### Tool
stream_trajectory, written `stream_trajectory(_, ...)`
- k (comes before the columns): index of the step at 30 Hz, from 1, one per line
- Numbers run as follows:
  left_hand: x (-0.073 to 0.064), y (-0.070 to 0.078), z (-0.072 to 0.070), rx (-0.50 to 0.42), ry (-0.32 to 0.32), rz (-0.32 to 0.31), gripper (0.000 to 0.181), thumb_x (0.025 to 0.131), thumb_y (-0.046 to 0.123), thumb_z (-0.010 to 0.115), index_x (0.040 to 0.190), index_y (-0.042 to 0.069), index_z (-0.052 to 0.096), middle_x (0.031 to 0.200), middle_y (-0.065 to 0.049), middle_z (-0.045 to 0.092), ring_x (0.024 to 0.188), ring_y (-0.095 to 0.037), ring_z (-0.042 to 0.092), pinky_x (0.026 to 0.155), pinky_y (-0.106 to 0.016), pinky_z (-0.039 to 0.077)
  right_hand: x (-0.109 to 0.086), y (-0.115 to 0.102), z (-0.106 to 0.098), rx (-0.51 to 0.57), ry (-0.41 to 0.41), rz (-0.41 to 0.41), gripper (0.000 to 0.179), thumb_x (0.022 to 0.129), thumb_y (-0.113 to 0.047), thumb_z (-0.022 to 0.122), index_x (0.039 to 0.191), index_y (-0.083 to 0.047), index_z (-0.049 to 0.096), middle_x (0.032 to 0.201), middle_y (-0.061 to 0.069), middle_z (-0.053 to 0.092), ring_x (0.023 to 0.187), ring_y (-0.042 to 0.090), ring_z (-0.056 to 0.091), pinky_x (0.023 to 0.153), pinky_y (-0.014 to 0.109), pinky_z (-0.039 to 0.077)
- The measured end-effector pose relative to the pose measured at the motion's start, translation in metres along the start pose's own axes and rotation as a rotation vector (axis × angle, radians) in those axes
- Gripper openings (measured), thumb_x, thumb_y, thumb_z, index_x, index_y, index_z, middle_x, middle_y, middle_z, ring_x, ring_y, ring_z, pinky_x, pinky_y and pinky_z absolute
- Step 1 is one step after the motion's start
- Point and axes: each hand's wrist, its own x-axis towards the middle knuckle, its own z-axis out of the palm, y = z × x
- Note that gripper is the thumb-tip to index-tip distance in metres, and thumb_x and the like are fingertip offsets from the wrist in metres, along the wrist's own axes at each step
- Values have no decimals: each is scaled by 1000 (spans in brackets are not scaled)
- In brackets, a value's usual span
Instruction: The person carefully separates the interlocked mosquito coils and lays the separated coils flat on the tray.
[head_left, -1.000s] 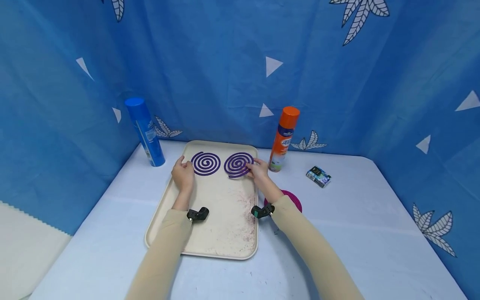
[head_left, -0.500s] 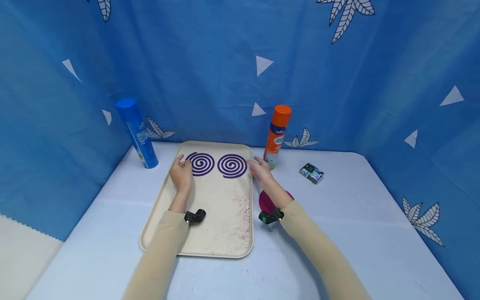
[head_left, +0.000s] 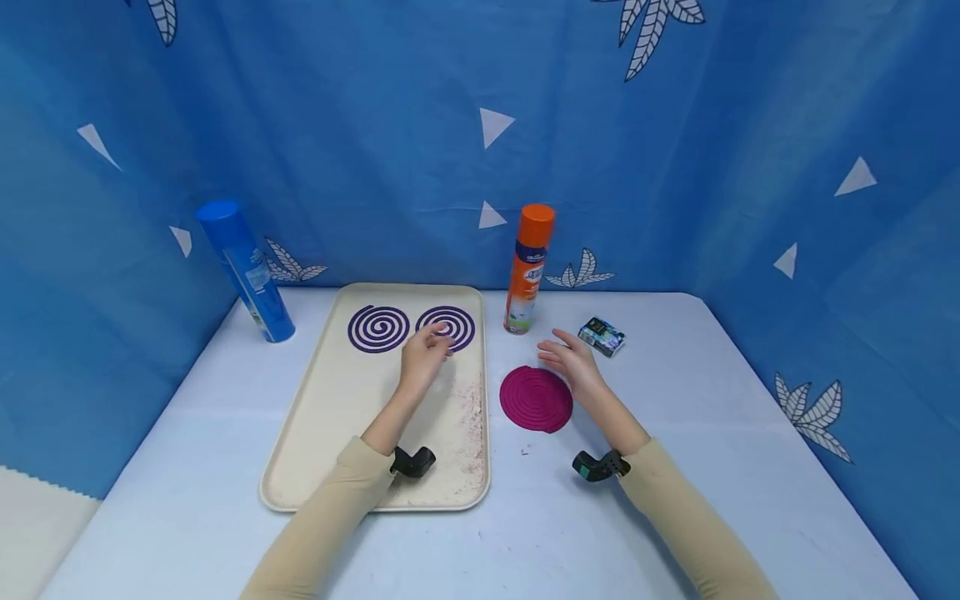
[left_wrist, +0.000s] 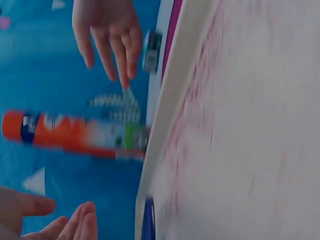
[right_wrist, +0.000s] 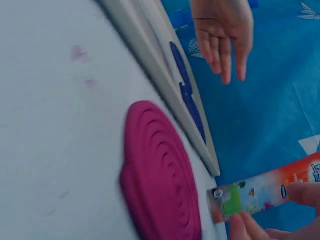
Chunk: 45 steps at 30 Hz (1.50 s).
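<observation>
Two purple mosquito coils lie side by side at the far end of a cream tray [head_left: 360,450], the left coil [head_left: 378,329] fully in sight. My left hand [head_left: 422,358] is raised above the tray and partly covers the right coil [head_left: 467,333]; its fingers are relaxed and hold nothing. On the table right of the tray sits a magenta mosquito coil [head_left: 536,400], thick and tightly wound, perhaps a stack. Just beyond its right edge hovers my right hand [head_left: 577,367], fingers extended and apart from it. The right wrist view also shows the magenta coil [right_wrist: 160,175].
An orange spray can [head_left: 525,271] stands behind the magenta coil, and a blue spray can [head_left: 247,271] stands left of the tray. A small dark box [head_left: 602,336] lies at the right. Blue curtain [head_left: 375,125] encloses the table. Reddish crumbs mark the tray's right side.
My right hand has let go of the right purple coil and moved right, past the magenta coil. My left hand has left the left coil and moved right across the tray. The head view has shifted.
</observation>
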Motion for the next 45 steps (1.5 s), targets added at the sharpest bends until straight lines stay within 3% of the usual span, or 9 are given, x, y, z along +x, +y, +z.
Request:
stream_trajectory(8, -51, 7, 38, 140, -351, -11, 48, 95, 18, 55, 138, -1, 45, 106, -27, 67, 87, -35, 69, 70, -34, 60, -27, 31, -14, -253, 68, -26, 55, 96, -15, 52, 145, 2, 34, 133, 28, 52, 114, 31, 57, 98, 38, 49)
stream_trajectory(12, -64, 12, 48, 196, -493, -23, 58, 96, 26, 53, 144, -1, 36, 128, -28, 56, 113, -38, 60, 92, -46, 54, -36, 36, -13, -245, 64, -32, 56, 95, -13, 51, 145, 4, 32, 140, 31, 45, 130, 38, 45, 112, 48, 37)
stream_trajectory(16, -71, 17, 54, 136, -567, -53, 63, 96, 28, 52, 147, 0, 28, 145, -25, 42, 135, -39, 41, 110, -53, 37, -42, 35, -12, -209, 70, -21, 63, 95, -12, 53, 148, 2, 23, 140, 31, 42, 133, 39, 40, 117, 50, 28)
stream_trajectory(20, -73, 17, 57, 84, -520, -93, 64, 95, 28, 52, 148, 1, 27, 147, -25, 39, 137, -41, 36, 112, -55, 33, -43, 33, -9, -167, 79, -3, 71, 92, -9, 57, 150, -1, 16, 127, 24, 46, 101, 21, 55, 93, 33, 47)
stream_trajectory(23, -72, 14, 58, 69, -463, -108, 62, 95, 27, 53, 146, 2, 31, 147, -28, 37, 137, -43, 36, 111, -55, 34, -41, 33, -7, -78, 87, 20, 75, 89, -3, 58, 151, -3, 14, 120, 17, 45, 69, 6, 43, 62, 16, 38)
stream_trajectory(31, -61, 13, 50, -51, -365, -147, 49, 93, 19, 58, 138, 6, 46, 144, -27, 39, 128, -40, 48, 102, -45, 47, -45, 26, 3, 199, 67, 67, 85, 90, 3, 56, 154, -15, 4, 150, 24, 31, 103, 7, 50, 67, 5, 44)
stream_trajectory(36, -58, 28, 35, 64, -316, 95, 40, 91, 19, 61, 131, 16, 56, 150, -17, 36, 136, -33, 39, 104, -49, 45, -57, -5, 19, 421, 36, -20, 78, 92, 4, 54, 154, -20, 13, 150, 14, 36, 98, 1, 56, 81, 10, 52)
stream_trajectory(40, -61, 43, 25, 190, -245, 325, 34, 89, 21, 65, 123, 18, 63, 155, -14, 28, 143, -33, 24, 108, -58, 38, -74, -31, 30, 618, -105, -45, 66, 97, -2, 48, 152, -16, 15, 153, 5, 29, 132, 13, 40, 102, 22, 47)
stream_trajectory(45, -61, 52, 17, 222, -167, 432, 30, 88, 20, 68, 117, 17, 66, 153, -13, 32, 142, -33, 25, 107, -59, 38, -92, -47, 43, 746, -200, 14, 55, 100, -7, 42, 149, -11, 18, 147, 3, 32, 137, 16, 35, 107, 25, 42)
